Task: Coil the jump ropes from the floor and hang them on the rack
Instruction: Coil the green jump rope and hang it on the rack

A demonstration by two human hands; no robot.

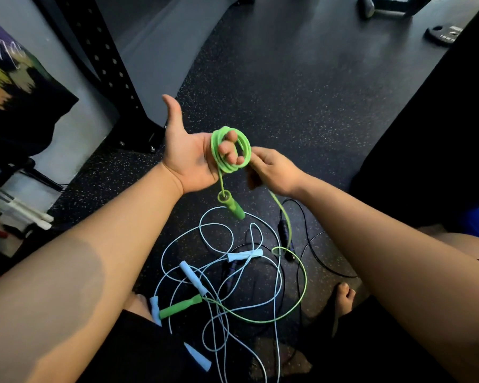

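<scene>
Green jump rope [230,167] coils round curled left hand [190,158] fingers [227,149], right hand [274,168] pinching it; four pale-blue handles [191,275] below.

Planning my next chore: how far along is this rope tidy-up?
Done: no finished coil visible. In hand: green rope partly coiled round the left hand, right hand pinching its slack; one handle lies on the floor. Left: light blue ropes and black rope, tangled there.
</scene>
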